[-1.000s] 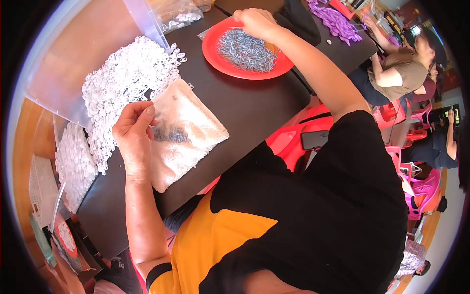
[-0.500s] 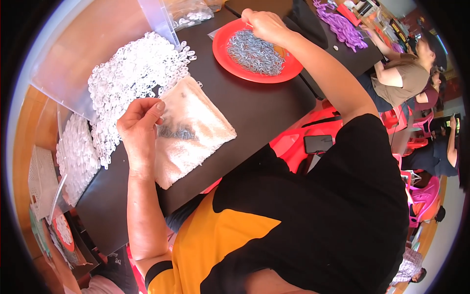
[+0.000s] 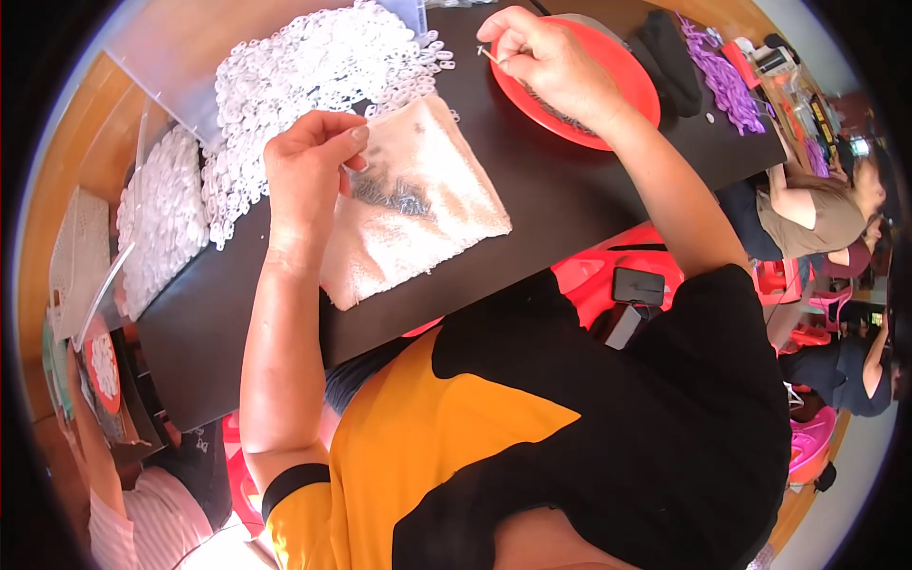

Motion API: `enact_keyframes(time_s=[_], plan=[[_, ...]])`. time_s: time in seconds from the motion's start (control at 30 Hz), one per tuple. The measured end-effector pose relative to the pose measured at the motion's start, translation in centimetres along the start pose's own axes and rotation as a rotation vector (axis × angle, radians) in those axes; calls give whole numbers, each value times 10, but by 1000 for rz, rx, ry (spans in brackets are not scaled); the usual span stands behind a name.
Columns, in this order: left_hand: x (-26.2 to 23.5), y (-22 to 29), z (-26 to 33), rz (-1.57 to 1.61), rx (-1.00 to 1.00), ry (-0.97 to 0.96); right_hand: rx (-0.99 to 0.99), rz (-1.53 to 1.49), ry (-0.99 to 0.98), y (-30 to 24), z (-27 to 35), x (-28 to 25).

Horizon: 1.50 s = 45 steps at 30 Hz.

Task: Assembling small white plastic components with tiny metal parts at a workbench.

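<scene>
My left hand (image 3: pixel 306 176) is closed in a pinch above the near-left part of a folded pale cloth (image 3: pixel 456 214). What its fingertips hold, if anything, is too small to make out. A heap of small grey metal pins (image 3: pixel 401 196) lies on the cloth beside this hand. My right hand (image 3: pixel 551 66) is over the left side of a red plate (image 3: pixel 632 81). Its fingers pinch a thin tan stick (image 3: pixel 488 54), whose tip pokes out past the plate's rim. More grey metal pins (image 3: pixel 568 118) lie in the plate, mostly hidden under the hand.
A large pile of small white plastic pieces (image 3: pixel 285 76) spreads beside a clear plastic bin (image 3: pixel 171 66). A bag of white pieces (image 3: pixel 163 218) stands at the left. Purple strips (image 3: pixel 727 81) and a black cloth (image 3: pixel 668 62) lie on the right. People sit nearby on both sides.
The whole view has shifted, so the table appears further right and higher. My right hand has moved from the plate's far rim toward its left side, now covering most of the pins.
</scene>
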<state>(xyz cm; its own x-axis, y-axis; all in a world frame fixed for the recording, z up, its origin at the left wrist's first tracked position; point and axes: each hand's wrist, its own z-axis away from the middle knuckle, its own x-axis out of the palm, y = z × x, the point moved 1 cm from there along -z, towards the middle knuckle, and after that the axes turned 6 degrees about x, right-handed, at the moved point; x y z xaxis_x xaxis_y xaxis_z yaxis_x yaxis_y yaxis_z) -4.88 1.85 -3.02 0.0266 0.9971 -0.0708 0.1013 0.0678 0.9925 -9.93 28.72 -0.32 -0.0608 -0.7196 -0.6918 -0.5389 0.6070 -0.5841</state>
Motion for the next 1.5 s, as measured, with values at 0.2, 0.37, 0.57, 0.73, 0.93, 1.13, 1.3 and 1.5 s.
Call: enact_keyframes(time_s=[0.2,0.37,0.57,0.73,0.93,1.13,1.3,1.5], plan=[[0,-3,-3,-20,-4,-14,-80,-48,-110,-37,7,38],[2,-10,-3,-285,254,-76,-125,-110,-118,-53,7,59],[1,2,0,-124,69,-132,-228,-53,-70,-65,8,75],[-1,6,0,-7,-31,-67,-199,-109,-43,-65,4,80],[-4,1,-3,170,-77,-24,-25,-256,-133,-64,3,80],[-3,1,-2,120,-63,6,55,-194,-198,-62,1,76],[-6,4,-5,-28,-31,-46,95,-200,-82,-46,-2,70],[10,-3,2,-234,130,-115,162,-440,-6,-47,-2,61]])
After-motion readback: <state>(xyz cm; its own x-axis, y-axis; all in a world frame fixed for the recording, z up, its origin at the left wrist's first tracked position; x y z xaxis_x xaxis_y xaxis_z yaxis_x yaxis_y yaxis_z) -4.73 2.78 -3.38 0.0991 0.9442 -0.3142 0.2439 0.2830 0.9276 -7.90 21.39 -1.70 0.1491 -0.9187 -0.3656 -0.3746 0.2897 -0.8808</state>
